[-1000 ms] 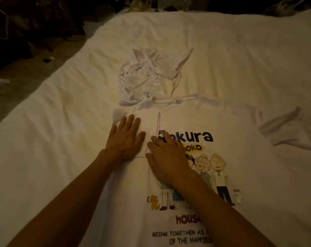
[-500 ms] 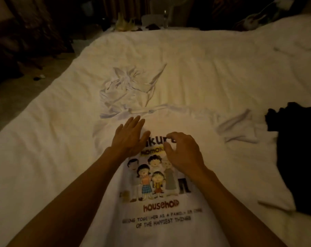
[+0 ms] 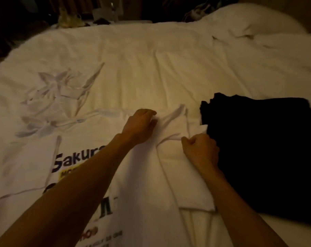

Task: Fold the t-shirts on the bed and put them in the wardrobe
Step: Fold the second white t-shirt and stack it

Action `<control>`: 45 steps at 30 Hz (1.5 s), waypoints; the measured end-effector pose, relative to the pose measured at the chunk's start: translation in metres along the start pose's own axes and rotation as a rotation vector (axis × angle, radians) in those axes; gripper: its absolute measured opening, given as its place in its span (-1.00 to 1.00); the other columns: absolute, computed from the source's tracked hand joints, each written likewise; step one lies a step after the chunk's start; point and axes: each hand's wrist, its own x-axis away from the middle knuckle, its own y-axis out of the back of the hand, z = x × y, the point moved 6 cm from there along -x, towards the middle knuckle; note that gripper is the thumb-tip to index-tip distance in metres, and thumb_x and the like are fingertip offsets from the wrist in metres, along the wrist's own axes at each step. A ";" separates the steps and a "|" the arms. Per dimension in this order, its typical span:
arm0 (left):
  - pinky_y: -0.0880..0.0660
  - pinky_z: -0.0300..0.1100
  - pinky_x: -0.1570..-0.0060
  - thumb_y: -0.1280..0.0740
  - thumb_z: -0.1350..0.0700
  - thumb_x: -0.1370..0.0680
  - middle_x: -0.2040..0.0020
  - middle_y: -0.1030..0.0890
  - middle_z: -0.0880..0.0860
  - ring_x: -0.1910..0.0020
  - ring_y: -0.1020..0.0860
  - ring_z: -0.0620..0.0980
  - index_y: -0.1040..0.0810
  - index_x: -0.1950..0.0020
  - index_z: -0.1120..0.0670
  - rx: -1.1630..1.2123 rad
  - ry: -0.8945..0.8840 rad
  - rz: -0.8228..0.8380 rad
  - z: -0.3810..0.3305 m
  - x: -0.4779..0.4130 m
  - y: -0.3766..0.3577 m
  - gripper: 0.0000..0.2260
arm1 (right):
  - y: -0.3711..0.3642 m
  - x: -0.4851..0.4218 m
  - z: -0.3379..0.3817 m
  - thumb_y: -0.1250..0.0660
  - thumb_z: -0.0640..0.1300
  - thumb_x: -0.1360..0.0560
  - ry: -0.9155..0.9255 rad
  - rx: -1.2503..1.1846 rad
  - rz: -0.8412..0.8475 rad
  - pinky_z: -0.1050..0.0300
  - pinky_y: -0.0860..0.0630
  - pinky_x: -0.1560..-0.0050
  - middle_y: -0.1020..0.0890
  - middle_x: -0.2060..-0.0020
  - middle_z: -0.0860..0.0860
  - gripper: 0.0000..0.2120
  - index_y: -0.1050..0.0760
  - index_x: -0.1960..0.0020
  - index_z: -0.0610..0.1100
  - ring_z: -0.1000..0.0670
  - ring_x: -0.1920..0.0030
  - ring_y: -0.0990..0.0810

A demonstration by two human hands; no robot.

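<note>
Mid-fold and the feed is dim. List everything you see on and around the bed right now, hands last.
White printed t-shirt: one, white with dark "Sakura" lettering, spread on the near side of the bed.
Crumpled white garment: one, white, far left, beyond the printed shirt.
Black fabric pile: one, black, right side, next to the shirt's sleeve.
Wrinkled white bed cover: one, white, under everything.
Clutter beyond the bed: too dark to identify.
Left hand: grips shirt fabric by the sleeve.
Right hand: grips the sleeve's fold.
</note>
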 end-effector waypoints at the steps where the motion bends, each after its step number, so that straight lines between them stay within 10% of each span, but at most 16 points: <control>1: -0.36 0.03 -0.36 -0.21 0.00 -0.66 -0.42 -0.47 0.11 -0.42 -0.37 0.11 -0.43 -0.44 0.11 0.008 -0.020 0.004 -0.006 -0.014 -0.005 -0.63 | -0.002 -0.009 -0.005 -0.32 0.13 -0.55 -0.022 0.005 0.003 0.21 -0.22 0.46 -0.63 0.22 -0.12 -0.62 -0.49 0.29 -0.13 -0.16 0.21 -0.60; 8: -0.38 0.06 -0.24 -0.21 -0.01 -0.66 -0.36 -0.51 0.11 -0.37 -0.40 0.13 -0.39 -0.48 0.06 0.031 -0.048 0.051 -0.034 -0.092 -0.037 -0.61 | -0.025 -0.048 -0.019 -0.34 0.36 -0.42 -0.119 0.046 -0.009 0.15 -0.39 0.31 -0.63 0.12 -0.13 -0.44 -0.60 0.05 -0.17 -0.21 0.10 -0.61; 17: -0.51 0.04 -0.19 -0.27 0.13 -0.58 -0.12 -0.64 0.04 -0.14 -0.57 0.07 -0.62 -0.18 0.04 0.325 0.040 0.068 -0.035 -0.107 -0.022 -0.78 | -0.010 -0.038 -0.003 -0.37 0.01 -0.50 -0.070 -0.018 -0.028 0.23 -0.23 0.41 -0.59 0.25 0.00 -0.78 -0.50 0.27 -0.05 -0.07 0.22 -0.53; 26: -0.48 -0.35 0.32 -0.40 0.31 -0.50 0.22 -0.61 0.02 0.24 -0.55 -0.09 -0.61 0.15 0.10 0.890 0.270 -0.186 0.017 -0.057 0.075 -0.88 | 0.019 0.019 0.084 -0.40 -0.23 -0.51 0.292 -0.349 -0.241 0.50 -0.36 0.36 -0.52 0.31 0.18 -0.87 -0.46 0.10 -0.06 0.24 0.33 -0.48; 31: -0.38 -0.22 0.34 -0.30 0.45 -0.41 0.30 -0.57 0.08 0.25 -0.49 0.04 -0.59 0.26 0.08 0.957 0.386 -0.170 0.075 -0.005 0.108 -0.72 | -0.012 0.065 0.137 -0.41 -0.16 -0.52 0.530 -0.480 0.007 0.47 -0.45 0.16 -0.58 0.12 0.21 -0.82 -0.47 -0.05 0.03 0.24 0.08 -0.57; 35: -0.55 -0.18 0.07 -0.20 0.44 -0.44 -0.13 -0.60 0.09 -0.05 -0.54 0.01 -0.59 -0.11 0.12 0.635 0.554 -0.326 0.130 0.049 0.118 -0.63 | -0.060 0.093 0.146 -0.47 0.04 -0.48 0.602 -0.370 0.316 0.42 -0.48 0.01 -0.55 -0.09 0.25 -0.59 -0.43 -0.28 0.14 0.27 -0.10 -0.53; 45: -0.29 -0.06 -0.38 -0.09 -0.04 -0.62 -0.48 -0.39 0.17 -0.44 -0.37 0.15 -0.34 -0.50 0.18 0.173 0.178 -0.040 0.118 0.082 0.028 -0.50 | -0.112 0.053 0.138 -0.18 -0.17 -0.65 0.675 0.030 0.103 0.20 -0.22 -0.41 -0.47 -0.41 -0.07 -0.68 -0.47 -0.37 -0.13 -0.05 -0.45 -0.36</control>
